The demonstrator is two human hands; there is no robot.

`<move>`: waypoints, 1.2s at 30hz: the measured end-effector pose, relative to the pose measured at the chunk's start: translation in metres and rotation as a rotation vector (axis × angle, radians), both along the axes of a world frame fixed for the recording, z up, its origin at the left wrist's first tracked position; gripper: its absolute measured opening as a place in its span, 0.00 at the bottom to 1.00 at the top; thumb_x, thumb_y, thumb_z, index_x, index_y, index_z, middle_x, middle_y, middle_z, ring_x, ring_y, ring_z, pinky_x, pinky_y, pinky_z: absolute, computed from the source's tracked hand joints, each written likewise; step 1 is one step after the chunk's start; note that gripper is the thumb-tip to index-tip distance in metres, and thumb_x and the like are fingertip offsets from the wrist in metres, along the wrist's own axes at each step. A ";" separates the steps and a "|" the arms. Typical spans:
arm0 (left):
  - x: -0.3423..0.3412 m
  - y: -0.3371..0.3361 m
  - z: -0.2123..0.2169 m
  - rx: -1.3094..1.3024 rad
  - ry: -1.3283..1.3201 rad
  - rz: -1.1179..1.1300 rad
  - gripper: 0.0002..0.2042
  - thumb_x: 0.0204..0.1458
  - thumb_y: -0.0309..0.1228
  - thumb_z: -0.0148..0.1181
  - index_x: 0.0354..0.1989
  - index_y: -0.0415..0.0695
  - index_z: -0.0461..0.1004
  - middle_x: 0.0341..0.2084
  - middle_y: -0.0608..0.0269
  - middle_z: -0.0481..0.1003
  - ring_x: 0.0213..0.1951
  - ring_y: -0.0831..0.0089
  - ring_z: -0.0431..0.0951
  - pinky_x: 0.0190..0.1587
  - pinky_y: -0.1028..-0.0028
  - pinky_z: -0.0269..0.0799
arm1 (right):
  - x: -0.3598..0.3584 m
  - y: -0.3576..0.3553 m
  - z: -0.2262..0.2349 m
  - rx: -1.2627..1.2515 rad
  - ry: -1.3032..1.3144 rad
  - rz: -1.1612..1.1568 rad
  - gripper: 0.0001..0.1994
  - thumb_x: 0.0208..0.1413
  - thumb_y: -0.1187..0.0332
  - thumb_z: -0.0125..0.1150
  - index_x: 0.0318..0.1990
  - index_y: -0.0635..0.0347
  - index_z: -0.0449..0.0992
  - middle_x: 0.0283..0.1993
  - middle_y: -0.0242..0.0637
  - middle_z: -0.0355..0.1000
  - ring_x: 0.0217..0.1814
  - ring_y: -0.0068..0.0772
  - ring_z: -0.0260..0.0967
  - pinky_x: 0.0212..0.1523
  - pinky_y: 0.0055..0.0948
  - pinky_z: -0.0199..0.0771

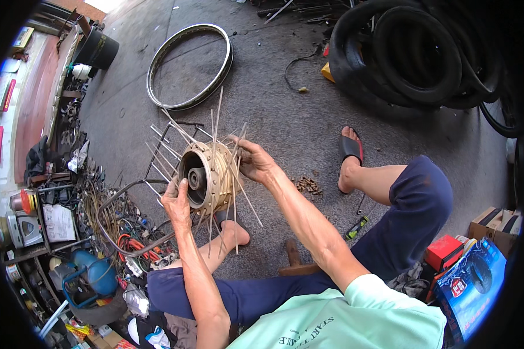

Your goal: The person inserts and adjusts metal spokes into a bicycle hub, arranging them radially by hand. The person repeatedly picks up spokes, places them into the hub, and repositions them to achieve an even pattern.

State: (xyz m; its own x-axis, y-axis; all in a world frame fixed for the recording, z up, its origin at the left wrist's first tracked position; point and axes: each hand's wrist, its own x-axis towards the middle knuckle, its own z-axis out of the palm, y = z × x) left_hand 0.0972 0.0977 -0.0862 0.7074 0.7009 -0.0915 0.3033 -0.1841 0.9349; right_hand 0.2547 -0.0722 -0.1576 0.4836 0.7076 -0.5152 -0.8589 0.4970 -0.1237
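Observation:
A metal wheel hub (pixel 220 200) is held up in front of me, its open, dark round side turned to the left. Loose wire spokes (pixel 216 125) stick out from both its flanges in many directions. My left hand (pixel 177 205) grips the hub's near left edge, with the thumb up along the rim. On the right side of the hub, the bent fingers of my right hand (pixel 255 160) close on the spokes near the far flange. Part of those fingertips is hidden among the wires.
A bare wheel rim (pixel 232 61) lies on the floor ahead, with a metal frame (pixel 151 152) behind the hub. Small brass-coloured nipples (pixel 307 186) are heaped right of the hub. Black tyres (pixel 416 55) are stacked far right. Tangled cables and tools crowd the left, near a blue tank (pixel 102 274).

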 end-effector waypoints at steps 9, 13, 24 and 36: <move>-0.003 0.006 -0.007 -0.070 0.007 0.048 0.17 0.57 0.29 0.62 0.51 0.31 0.75 0.40 0.61 0.79 0.39 0.77 0.76 0.46 0.76 0.72 | 0.006 -0.008 0.019 -0.345 0.027 -0.087 0.09 0.54 0.71 0.62 0.40 0.66 0.77 0.36 0.44 0.79 0.37 0.35 0.79 0.40 0.36 0.82; -0.003 0.008 -0.008 -0.099 -0.003 0.045 0.17 0.57 0.29 0.62 0.51 0.31 0.75 0.40 0.61 0.79 0.39 0.77 0.76 0.45 0.76 0.72 | 0.013 -0.002 0.031 -0.458 -0.124 -0.081 0.07 0.53 0.74 0.62 0.38 0.68 0.76 0.31 0.42 0.78 0.27 0.29 0.76 0.25 0.26 0.79; 0.000 0.004 -0.004 -0.052 0.000 0.046 0.15 0.57 0.28 0.62 0.50 0.33 0.77 0.39 0.64 0.80 0.39 0.78 0.75 0.46 0.76 0.71 | 0.010 -0.005 0.015 -0.169 0.079 -0.138 0.07 0.54 0.69 0.66 0.36 0.60 0.75 0.30 0.35 0.76 0.21 0.18 0.66 0.15 0.17 0.62; -0.003 0.007 -0.005 -0.021 -0.003 0.017 0.15 0.57 0.29 0.62 0.49 0.32 0.77 0.38 0.64 0.79 0.39 0.79 0.75 0.46 0.76 0.70 | 0.024 0.011 0.026 -0.467 -0.129 -0.107 0.08 0.55 0.67 0.64 0.36 0.62 0.77 0.29 0.34 0.75 0.25 0.24 0.71 0.24 0.26 0.74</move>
State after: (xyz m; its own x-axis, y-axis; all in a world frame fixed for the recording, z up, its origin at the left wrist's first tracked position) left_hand 0.0944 0.1043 -0.0910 0.6955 0.7109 -0.1042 0.3031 -0.1587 0.9396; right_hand 0.2783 -0.0616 -0.1319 0.6216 0.3584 -0.6966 -0.7691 0.4482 -0.4556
